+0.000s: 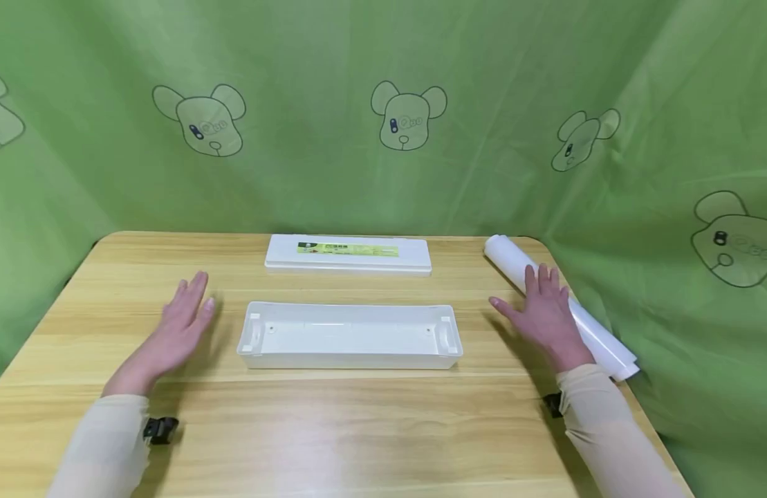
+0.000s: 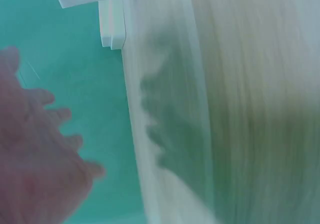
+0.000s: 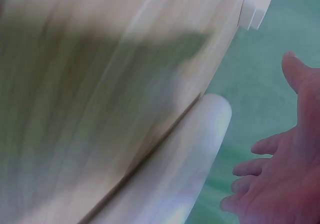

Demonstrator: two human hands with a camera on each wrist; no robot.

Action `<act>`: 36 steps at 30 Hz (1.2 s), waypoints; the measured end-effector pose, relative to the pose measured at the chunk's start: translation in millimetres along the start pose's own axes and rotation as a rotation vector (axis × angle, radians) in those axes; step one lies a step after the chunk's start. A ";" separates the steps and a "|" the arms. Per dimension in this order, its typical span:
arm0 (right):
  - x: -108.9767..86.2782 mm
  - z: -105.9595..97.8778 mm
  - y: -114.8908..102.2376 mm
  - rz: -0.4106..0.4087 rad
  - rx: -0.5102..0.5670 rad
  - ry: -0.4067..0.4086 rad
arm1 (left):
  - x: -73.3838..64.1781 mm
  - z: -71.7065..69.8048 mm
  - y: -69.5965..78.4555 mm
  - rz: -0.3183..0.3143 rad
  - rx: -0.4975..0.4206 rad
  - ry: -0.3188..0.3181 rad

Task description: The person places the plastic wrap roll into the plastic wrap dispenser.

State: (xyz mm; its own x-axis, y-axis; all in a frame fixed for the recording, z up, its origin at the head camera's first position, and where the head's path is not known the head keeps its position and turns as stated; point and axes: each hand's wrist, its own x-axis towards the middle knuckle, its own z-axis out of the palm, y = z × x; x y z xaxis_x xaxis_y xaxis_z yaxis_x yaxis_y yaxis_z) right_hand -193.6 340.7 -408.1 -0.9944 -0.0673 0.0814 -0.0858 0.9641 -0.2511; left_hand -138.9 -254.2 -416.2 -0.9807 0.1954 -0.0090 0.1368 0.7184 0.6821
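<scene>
A long white plastic box (image 1: 352,361) without its cover lies lengthwise on the table, its inside facing up. Behind it is a flat white lid (image 1: 358,268) bearing a green and yellow label. On the right, a roll of clear plastic film (image 1: 597,339) lies at a slant along the table's edge. My left hand (image 1: 176,330) hovers left of the box, fingers extended and holding nothing. Fingers spread, my right hand (image 1: 545,315) is over the table beside the film roll, partly covering it in the head view; the right wrist view shows a gap between hand and roll (image 3: 175,169).
The wooden table (image 1: 346,429) has rounded far corners. Green curtains (image 1: 308,173) printed with mouse-like heads hang behind it and along both sides. A small black device (image 1: 161,430) is strapped at the left wrist, another (image 1: 552,404) at the right.
</scene>
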 end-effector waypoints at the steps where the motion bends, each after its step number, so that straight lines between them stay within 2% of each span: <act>1: 1.0 -0.7 2.7 0.001 0.003 0.006 | 0.1 0.1 0.6 0.010 -0.060 -0.009; 5: 5.1 -0.9 12.9 0.010 0.027 0.038 | 0.8 4.0 3.1 0.032 -0.237 -0.028; 11: 9.0 1.0 26.5 0.014 0.080 0.100 | 2.1 13.9 5.4 0.151 -0.445 -0.061; 16: 10.0 0.3 35.3 0.064 0.057 0.132 | 4.8 20.7 8.8 0.168 -0.556 -0.131; 19: 11.2 -1.3 39.5 0.085 0.030 0.163 | 7.9 23.8 12.8 0.162 -0.561 -0.161; 24: 13.8 -2.9 46.0 0.058 -0.034 0.195 | 11.3 29.2 18.6 0.163 -0.541 -0.188; 31: 15.2 -3.6 53.6 0.086 -0.087 0.143 | 14.4 36.5 16.8 0.165 -0.516 -0.190; 36: 14.4 -4.4 59.5 0.118 -0.087 0.085 | 16.4 36.2 16.1 0.169 -0.502 -0.195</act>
State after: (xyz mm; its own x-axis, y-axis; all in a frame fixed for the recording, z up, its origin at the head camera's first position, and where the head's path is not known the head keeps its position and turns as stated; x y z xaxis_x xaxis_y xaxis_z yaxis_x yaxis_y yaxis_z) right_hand -212.8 398.2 -417.7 -0.9882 0.0661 0.1382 0.0406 0.9828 -0.1799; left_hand -147.7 -215.2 -431.8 -0.9005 0.4339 0.0277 0.1594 0.2703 0.9495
